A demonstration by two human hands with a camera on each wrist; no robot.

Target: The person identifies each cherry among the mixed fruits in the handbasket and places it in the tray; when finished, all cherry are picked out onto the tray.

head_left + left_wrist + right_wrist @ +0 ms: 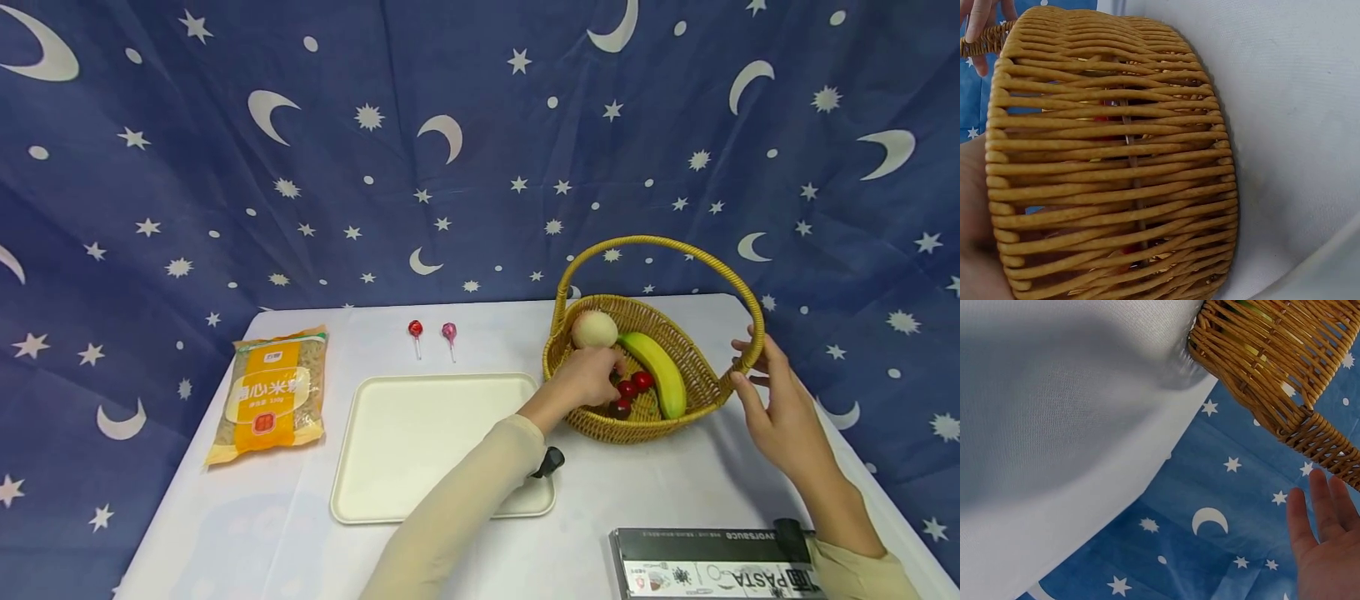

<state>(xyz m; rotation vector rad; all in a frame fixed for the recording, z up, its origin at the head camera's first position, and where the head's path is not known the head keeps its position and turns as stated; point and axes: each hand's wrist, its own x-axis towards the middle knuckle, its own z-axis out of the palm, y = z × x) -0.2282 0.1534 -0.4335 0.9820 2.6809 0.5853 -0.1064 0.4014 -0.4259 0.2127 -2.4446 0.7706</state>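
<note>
A wicker basket (693,367) with a tall arched handle (652,240) holds a banana (660,375), a pale round fruit (595,329) and several red cherries (642,381). My left hand (585,379) reaches over the basket's near left rim, its fingers down among the cherries. Whether a cherry is pinched there is hidden; in the left wrist view the wicker wall (1116,162) screens most of that hand. At the basket's right end, my right hand (776,412) holds the foot of the handle, thumb in front and fingers behind. Some of its fingers (1322,506) extend loosely beside it.
A cream tray (435,450) lies left of the basket, under my left forearm. Behind it are two lollipops (416,328). A yellow food bag (270,392) sits at far left. A pasta box (705,567) lies at the front right, by my right sleeve. A starry curtain (480,167) hangs behind.
</note>
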